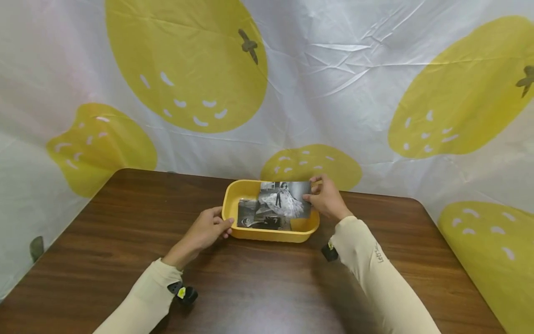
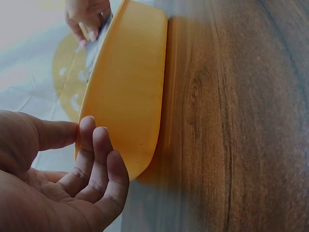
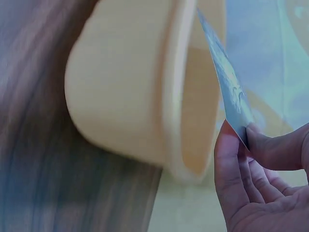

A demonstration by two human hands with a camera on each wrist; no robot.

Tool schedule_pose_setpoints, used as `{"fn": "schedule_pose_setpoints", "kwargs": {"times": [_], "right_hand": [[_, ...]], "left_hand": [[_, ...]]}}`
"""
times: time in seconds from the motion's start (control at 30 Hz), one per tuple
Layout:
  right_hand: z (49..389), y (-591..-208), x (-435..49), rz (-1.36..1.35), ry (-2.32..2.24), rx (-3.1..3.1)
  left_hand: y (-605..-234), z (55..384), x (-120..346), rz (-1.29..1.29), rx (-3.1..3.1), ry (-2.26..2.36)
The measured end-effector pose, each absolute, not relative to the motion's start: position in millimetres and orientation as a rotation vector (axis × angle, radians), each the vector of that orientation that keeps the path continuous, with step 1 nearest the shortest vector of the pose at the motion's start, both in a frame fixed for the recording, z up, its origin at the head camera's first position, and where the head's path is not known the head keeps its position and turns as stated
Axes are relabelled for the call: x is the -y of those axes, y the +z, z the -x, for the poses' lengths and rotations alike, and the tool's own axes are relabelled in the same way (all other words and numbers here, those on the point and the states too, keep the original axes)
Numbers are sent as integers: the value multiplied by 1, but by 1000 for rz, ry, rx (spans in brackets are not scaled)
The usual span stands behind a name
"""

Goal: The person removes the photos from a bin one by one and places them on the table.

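Observation:
A yellow plastic basin (image 1: pixel 271 235) stands on the table near its far edge. My left hand (image 1: pixel 207 227) pinches the basin's left rim, thumb inside and fingers along the outer wall, as the left wrist view shows. Between thumb and fingers, my right hand (image 1: pixel 327 198) holds the right edge of a black-and-white photo (image 1: pixel 283 200) of a figure in a wide pale dress. In the right wrist view this photo (image 3: pixel 229 79) is tilted at the basin's opening. Beneath it, another dark photo (image 1: pixel 250 221) lies inside the basin, partly covered.
The brown wooden table (image 1: pixel 267 287) reaches forward to a white curtain (image 1: pixel 292 93) printed with large yellow fruit, which hangs right behind its far edge. Dark wrist cameras are strapped to both pale sleeves (image 1: pixel 375 269).

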State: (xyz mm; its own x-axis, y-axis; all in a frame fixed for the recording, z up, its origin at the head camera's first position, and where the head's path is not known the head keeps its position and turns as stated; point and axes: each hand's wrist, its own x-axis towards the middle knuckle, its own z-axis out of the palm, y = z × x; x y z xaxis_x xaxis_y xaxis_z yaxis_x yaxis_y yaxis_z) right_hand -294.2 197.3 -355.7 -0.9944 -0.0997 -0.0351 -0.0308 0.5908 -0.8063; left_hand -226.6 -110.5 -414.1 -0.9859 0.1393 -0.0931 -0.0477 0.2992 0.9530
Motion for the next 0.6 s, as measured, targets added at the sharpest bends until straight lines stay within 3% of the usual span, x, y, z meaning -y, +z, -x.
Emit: {"fn": "schedule_pose_setpoints", "kwargs": {"times": [0.37,0.6], "right_hand": [[286,-336,-260,16,-1374,-2776],[277,-343,-295,-9,-1457,-2730]], "left_hand": [[-411,227,111,-105,-2388,1787],[-413,226,111,-100,-2387,1772]]}}
